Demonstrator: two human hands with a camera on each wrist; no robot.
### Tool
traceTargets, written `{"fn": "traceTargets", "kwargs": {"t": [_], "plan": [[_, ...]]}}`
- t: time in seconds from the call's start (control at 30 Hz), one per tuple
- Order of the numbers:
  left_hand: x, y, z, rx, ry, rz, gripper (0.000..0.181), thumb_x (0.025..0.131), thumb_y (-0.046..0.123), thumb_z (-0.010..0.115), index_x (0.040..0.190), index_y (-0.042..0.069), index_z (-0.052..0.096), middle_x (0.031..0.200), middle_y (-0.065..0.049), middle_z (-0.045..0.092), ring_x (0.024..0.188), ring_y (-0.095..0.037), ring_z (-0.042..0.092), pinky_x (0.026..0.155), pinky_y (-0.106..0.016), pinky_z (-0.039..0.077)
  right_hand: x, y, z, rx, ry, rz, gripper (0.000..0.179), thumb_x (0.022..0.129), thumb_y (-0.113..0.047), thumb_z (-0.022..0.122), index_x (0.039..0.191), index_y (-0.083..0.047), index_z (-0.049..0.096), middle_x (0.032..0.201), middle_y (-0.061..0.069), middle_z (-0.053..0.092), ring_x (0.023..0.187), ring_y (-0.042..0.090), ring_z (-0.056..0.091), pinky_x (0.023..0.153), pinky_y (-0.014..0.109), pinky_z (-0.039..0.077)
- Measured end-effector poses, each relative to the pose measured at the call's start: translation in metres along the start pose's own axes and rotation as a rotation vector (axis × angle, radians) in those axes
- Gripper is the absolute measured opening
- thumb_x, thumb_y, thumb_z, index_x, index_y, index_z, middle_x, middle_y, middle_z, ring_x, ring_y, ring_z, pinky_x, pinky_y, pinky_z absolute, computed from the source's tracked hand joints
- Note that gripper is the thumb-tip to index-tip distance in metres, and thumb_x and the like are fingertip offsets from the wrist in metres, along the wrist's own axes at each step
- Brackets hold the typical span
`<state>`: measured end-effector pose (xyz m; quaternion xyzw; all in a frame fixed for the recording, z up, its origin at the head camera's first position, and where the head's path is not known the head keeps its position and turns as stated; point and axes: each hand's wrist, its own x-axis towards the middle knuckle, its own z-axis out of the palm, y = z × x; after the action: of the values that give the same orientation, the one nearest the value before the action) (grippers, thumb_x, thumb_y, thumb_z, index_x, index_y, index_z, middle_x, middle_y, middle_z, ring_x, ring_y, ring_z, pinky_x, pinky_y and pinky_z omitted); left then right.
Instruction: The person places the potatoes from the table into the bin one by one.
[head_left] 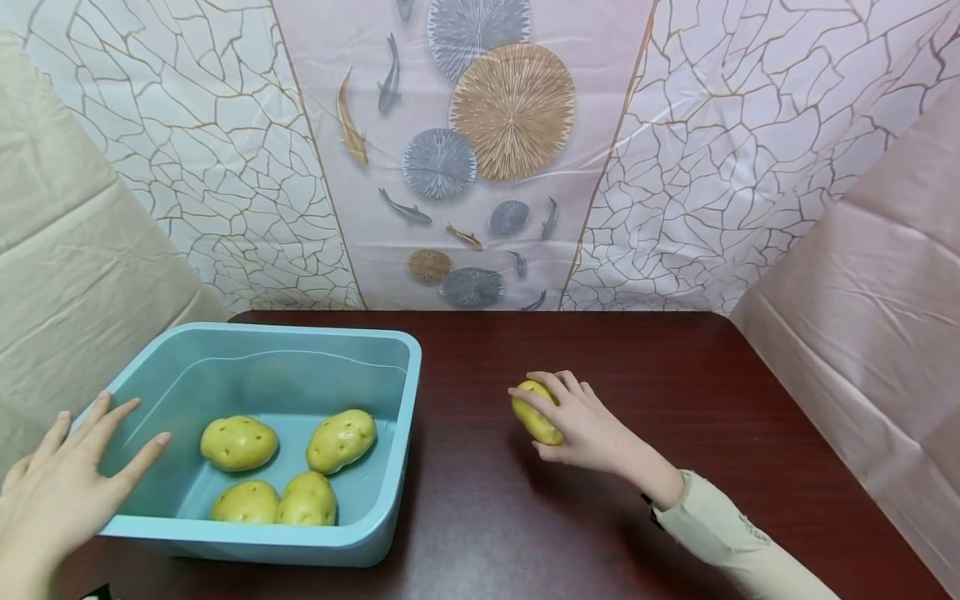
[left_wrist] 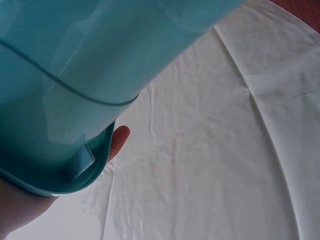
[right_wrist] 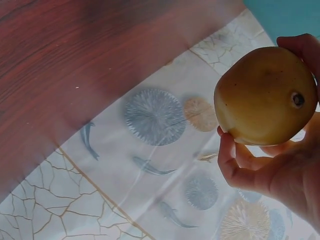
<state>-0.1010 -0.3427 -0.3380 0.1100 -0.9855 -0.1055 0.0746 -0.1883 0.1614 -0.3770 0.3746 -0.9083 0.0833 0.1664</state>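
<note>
My right hand [head_left: 588, 423] grips a yellow potato [head_left: 542, 427] above the table, to the right of a light blue plastic basin [head_left: 225, 531]. In the right wrist view, the fingers and thumb curl round the potato [right_wrist: 265, 95], whose lower side shows a dark eye. Several more potatoes lie on the basin floor, one potato [head_left: 238, 443] at left, another potato [head_left: 341, 442] at right, and others near the front wall. With fingers spread, my left hand [head_left: 63, 483] lies over the basin's left rim. The left wrist view shows the basin's outer wall [left_wrist: 110, 65] and one fingertip [left_wrist: 119, 141] beyond its rim.
The basin stands on the left of a dark red-brown wooden table [head_left: 465, 517]. Behind the table hangs a patterned cloth [head_left: 675, 208] with discs and fish. Pale cloth [head_left: 847, 333] borders the right side, and another pale cloth [head_left: 67, 225] the left.
</note>
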Motion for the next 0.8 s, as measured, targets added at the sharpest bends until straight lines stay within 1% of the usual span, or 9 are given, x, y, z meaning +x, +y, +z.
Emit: {"fn": "traceTargets", "kwargs": {"t": [0.47, 0.67, 0.8], "plan": [[-0.003, 0.004, -0.002, -0.007, 0.010, 0.003, 0.079, 0.087, 0.058, 0.037, 0.139, 0.001, 0.021, 0.145, -0.027, 0.001, 0.129, -0.053, -0.008, 0.092, -0.072, 0.005, 0.002, -0.013, -0.004, 0.002, -0.005, -0.014, 0.070, 0.065, -0.031, 0.071, 0.129, -0.027, 0.044, 0.130, 0.003, 0.042, 0.106, 0.020, 0.041, 0.075, 0.039, 0.042], [-0.002, 0.003, -0.002, -0.003, 0.008, 0.000, 0.080, 0.087, 0.059, 0.037, 0.139, 0.001, 0.020, 0.146, -0.027, 0.001, 0.129, -0.053, -0.008, 0.092, -0.072, 0.005, 0.002, -0.016, -0.005, -0.008, 0.019, -0.035, 0.070, 0.064, -0.031, 0.071, 0.129, -0.027, 0.045, 0.129, 0.002, 0.043, 0.107, 0.019, 0.041, 0.074, 0.035, 0.038], [-0.002, 0.003, -0.002, -0.002, 0.007, -0.002, 0.080, 0.087, 0.059, 0.037, 0.139, 0.000, 0.021, 0.145, -0.027, 0.001, 0.129, -0.053, -0.008, 0.092, -0.072, 0.005, 0.003, -0.019, -0.007, -0.014, 0.031, -0.045, 0.071, 0.063, -0.032, 0.071, 0.129, -0.027, 0.045, 0.129, 0.002, 0.043, 0.107, 0.018, 0.041, 0.073, 0.036, 0.039]]}}
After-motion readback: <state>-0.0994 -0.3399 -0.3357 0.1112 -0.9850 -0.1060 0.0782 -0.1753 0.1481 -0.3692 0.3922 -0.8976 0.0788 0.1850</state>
